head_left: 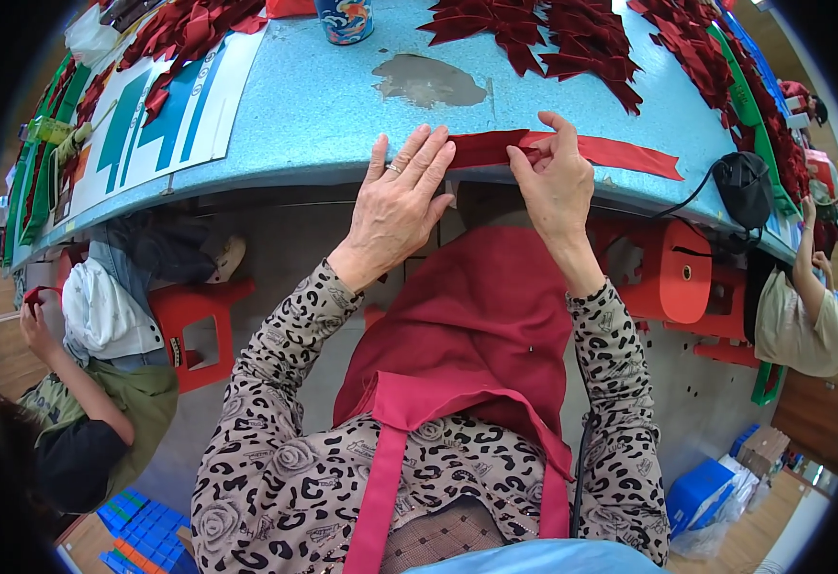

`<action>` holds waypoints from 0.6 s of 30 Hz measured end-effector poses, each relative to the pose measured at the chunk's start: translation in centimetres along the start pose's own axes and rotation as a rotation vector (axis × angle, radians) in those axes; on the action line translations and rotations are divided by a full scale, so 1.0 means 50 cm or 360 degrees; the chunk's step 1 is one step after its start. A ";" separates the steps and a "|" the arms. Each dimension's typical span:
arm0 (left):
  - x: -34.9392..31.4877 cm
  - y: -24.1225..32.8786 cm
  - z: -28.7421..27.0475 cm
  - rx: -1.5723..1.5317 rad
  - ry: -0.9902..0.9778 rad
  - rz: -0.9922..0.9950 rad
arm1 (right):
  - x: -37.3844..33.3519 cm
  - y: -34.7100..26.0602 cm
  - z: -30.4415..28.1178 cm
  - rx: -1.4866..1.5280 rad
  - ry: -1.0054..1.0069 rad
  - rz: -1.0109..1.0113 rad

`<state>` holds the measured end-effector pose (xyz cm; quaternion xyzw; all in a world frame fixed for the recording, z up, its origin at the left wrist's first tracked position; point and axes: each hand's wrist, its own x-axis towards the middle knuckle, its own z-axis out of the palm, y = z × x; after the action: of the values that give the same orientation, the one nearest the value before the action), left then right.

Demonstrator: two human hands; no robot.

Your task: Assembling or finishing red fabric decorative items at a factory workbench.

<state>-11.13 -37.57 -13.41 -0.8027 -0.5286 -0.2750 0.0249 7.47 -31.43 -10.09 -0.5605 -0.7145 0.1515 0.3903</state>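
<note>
Head view: the red ribbon [629, 156] lies along the near edge of the blue table [294, 115]. One part is dark and one is bright; I cannot tell if it is one strip folded over or two. The left hand [402, 196] is flat, with its fingertips at the ribbon's dark end. The right hand [559, 187] is curled, and its thumb and a finger seem to pinch the dark part. The ribbon looks light, thin and soft, so it should bend easily. Its edges look like good spots to pinch, with a flat hand to stop it sliding.
</note>
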 end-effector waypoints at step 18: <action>0.029 0.014 -0.046 0.0076 -0.0016 0.0035 | 0.006 -0.010 -0.036 -0.0589 -0.0427 -0.1116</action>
<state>-11.06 -37.45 -10.61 -0.8090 -0.5263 -0.2579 0.0444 8.44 -31.72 -8.47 -0.3193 -0.9217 -0.0497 0.2145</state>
